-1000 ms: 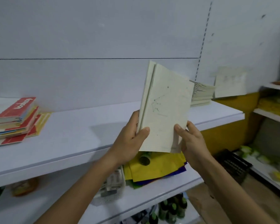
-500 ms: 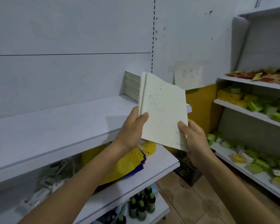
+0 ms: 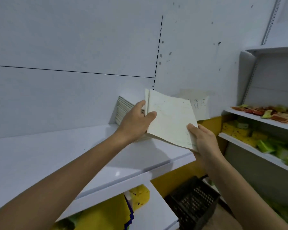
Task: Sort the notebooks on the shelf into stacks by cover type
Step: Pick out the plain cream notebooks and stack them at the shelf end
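Here I hold two pale notebooks (image 3: 170,120) together, tilted above the right end of the white shelf (image 3: 60,156): my left hand (image 3: 134,122) pinches their spine edge, my right hand (image 3: 202,140) grips the lower right corner. Behind them a stack of notebooks (image 3: 123,108) leans on the wall, half hidden by my left hand, too blurred to count.

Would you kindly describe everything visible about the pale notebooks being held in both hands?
The pale notebooks are a thin bundle with plain cream paper-like covers, smudged with faint marks. They are tilted, spine edge up-left, above the white shelf's right end. The left hand grips the spine side; the right hand holds the lower right corner.
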The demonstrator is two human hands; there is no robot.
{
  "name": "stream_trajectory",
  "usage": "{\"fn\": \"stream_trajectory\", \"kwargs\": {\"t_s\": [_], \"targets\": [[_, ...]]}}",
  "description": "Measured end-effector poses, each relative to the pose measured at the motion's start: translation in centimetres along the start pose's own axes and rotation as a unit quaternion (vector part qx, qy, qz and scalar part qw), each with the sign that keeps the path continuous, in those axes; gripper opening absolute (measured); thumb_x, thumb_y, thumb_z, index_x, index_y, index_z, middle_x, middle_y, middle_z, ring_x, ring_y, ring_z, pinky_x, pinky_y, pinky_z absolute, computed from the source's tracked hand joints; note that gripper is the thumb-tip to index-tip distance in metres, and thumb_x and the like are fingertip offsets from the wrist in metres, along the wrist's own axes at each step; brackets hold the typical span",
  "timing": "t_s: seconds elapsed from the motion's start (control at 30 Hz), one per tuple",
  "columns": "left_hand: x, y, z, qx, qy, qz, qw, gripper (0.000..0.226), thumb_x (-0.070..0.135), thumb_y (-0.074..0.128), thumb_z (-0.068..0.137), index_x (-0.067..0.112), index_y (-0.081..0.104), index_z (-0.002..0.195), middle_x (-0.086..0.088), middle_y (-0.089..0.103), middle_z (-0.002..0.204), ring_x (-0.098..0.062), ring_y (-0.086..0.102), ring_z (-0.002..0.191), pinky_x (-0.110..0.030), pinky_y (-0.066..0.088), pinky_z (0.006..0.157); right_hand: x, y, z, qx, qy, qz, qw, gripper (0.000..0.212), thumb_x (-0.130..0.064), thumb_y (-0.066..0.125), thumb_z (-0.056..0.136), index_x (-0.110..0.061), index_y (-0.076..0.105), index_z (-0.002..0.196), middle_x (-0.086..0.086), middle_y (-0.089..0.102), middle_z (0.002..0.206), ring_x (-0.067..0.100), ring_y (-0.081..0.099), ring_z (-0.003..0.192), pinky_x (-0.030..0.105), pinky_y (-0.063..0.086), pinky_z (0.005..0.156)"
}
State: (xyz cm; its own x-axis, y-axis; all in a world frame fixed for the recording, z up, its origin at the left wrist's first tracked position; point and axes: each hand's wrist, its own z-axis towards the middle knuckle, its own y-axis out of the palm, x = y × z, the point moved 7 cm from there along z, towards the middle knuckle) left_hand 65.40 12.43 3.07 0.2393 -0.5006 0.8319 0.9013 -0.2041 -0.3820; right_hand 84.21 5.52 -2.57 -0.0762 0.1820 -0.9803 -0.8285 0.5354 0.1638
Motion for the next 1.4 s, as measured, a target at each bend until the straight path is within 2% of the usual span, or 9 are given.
{"fn": "stream_trajectory", "kwargs": {"t_s": [0.1, 0.2, 0.3, 0.43, 0.63, 0.73, 1.03, 1.23, 1.4], "targets": [[-0.8, 0.7, 3.4, -0.022, 0.01, -0.03, 0.999, 0.067, 0.039, 0.053, 0.094, 0.018, 0.024, 0.15, -0.011, 0.071, 0.096, -0.011, 0.063, 0.077, -0.026, 0.049, 0.069, -0.7, 0.4, 3.9, 0.01, -0.004, -0.014, 1.0, 0.012, -0.023, 0.055, 0.096, -0.016, 0.063, 0.1, 0.002, 0.071, 0.092, 0.02, 0.067, 0.086, 0.032, 0.056, 0.074], [-1.7, 0.9, 6.2, -0.039, 0.005, -0.04, 0.998, 0.071, 0.041, 0.053, 0.093, 0.019, 0.019, 0.151, 0.004, 0.073, 0.083, -0.001, 0.062, 0.069, -0.011, 0.048, 0.057, -0.4, 0.7, 7.1, 0.018, -0.007, -0.045, 0.999, 0.012, -0.025, 0.054, 0.096, -0.016, 0.061, 0.091, -0.001, 0.065, 0.084, 0.012, 0.06, 0.073, 0.02, 0.048, 0.057], [-2.8, 1.1, 8.2, -0.018, -0.007, -0.049, 0.999, 0.069, 0.034, 0.055, 0.093, 0.018, 0.021, 0.151, -0.01, 0.073, 0.09, -0.008, 0.06, 0.066, -0.013, 0.045, 0.052, -0.4, 1.8, 9.8, -0.001, -0.015, -0.077, 0.997, 0.015, -0.025, 0.052, 0.096, -0.012, 0.061, 0.096, -0.002, 0.063, 0.08, 0.009, 0.056, 0.066, 0.014, 0.041, 0.046], [-3.7, 0.3, 11.0, 0.044, -0.025, -0.036, 0.998, 0.057, 0.026, 0.055, 0.093, 0.02, 0.032, 0.146, 0.012, 0.067, 0.062, 0.0, 0.053, 0.047, -0.014, 0.04, 0.047, -0.6, 3.6, 13.6, -0.029, -0.016, -0.071, 0.997, 0.017, -0.023, 0.054, 0.095, -0.008, 0.061, 0.096, 0.0, 0.064, 0.081, 0.011, 0.058, 0.068, 0.016, 0.044, 0.052], [-5.0, -1.3, 13.9, 0.148, -0.074, 0.103, 0.981, 0.068, 0.046, 0.054, 0.085, 0.018, 0.036, 0.145, 0.001, 0.052, 0.137, -0.017, 0.053, 0.119, -0.039, 0.042, 0.102, -1.5, 6.9, 19.6, -0.118, -0.026, -0.116, 0.986, 0.013, -0.023, 0.056, 0.093, -0.013, 0.061, 0.086, 0.002, 0.065, 0.083, 0.014, 0.059, 0.07, 0.023, 0.045, 0.058], [-6.1, -1.4, 14.8, 0.17, -0.119, 0.159, 0.965, 0.066, 0.046, 0.054, 0.085, 0.016, 0.041, 0.142, 0.0, 0.048, 0.142, -0.02, 0.049, 0.125, -0.038, 0.04, 0.104, -0.7, 8.3, 22.1, -0.162, -0.014, -0.153, 0.975, 0.017, -0.023, 0.056, 0.093, -0.007, 0.064, 0.094, 0.013, 0.066, 0.09, 0.015, 0.057, 0.071, 0.023, 0.044, 0.058], [-7.1, -2.0, 14.8, 0.22, -0.142, 0.336, 0.905, 0.026, 0.038, 0.063, 0.081, 0.034, 0.062, 0.106, 0.014, 0.055, 0.079, -0.012, 0.056, 0.081, -0.026, 0.039, 0.066, 4.4, 11.1, 24.6, -0.313, 0.107, -0.19, 0.924, 0.015, -0.021, 0.055, 0.093, -0.008, 0.059, 0.098, 0.005, 0.058, 0.071, 0.016, 0.051, 0.058, 0.024, 0.037, 0.052], [-10.5, -0.1, 14.7, 0.187, -0.184, 0.03, 0.965, 0.049, 0.025, 0.043, 0.098, 0.021, 0.033, 0.146, 0.005, 0.038, 0.147, -0.012, 0.041, 0.129, -0.029, 0.032, 0.108, 5.2, 11.8, 23.5, -0.427, 0.241, 0.057, 0.87, 0.055, -0.057, 0.042, 0.091, -0.012, 0.068, 0.106, 0.009, 0.072, 0.093, 0.023, 0.07, 0.074, 0.027, 0.053, 0.062], [-10.9, 1.4, 14.7, 0.186, -0.192, -0.084, 0.96, 0.046, 0.028, 0.039, 0.1, 0.037, 0.029, 0.144, 0.023, 0.053, 0.12, 0.002, 0.054, 0.1, -0.016, 0.042, 0.082, 5.8, 12.4, 23.7, -0.435, 0.21, 0.064, 0.873, 0.051, -0.057, 0.048, 0.089, -0.015, 0.066, 0.113, 0.007, 0.072, 0.1, 0.023, 0.07, 0.083, 0.033, 0.052, 0.073]]}}
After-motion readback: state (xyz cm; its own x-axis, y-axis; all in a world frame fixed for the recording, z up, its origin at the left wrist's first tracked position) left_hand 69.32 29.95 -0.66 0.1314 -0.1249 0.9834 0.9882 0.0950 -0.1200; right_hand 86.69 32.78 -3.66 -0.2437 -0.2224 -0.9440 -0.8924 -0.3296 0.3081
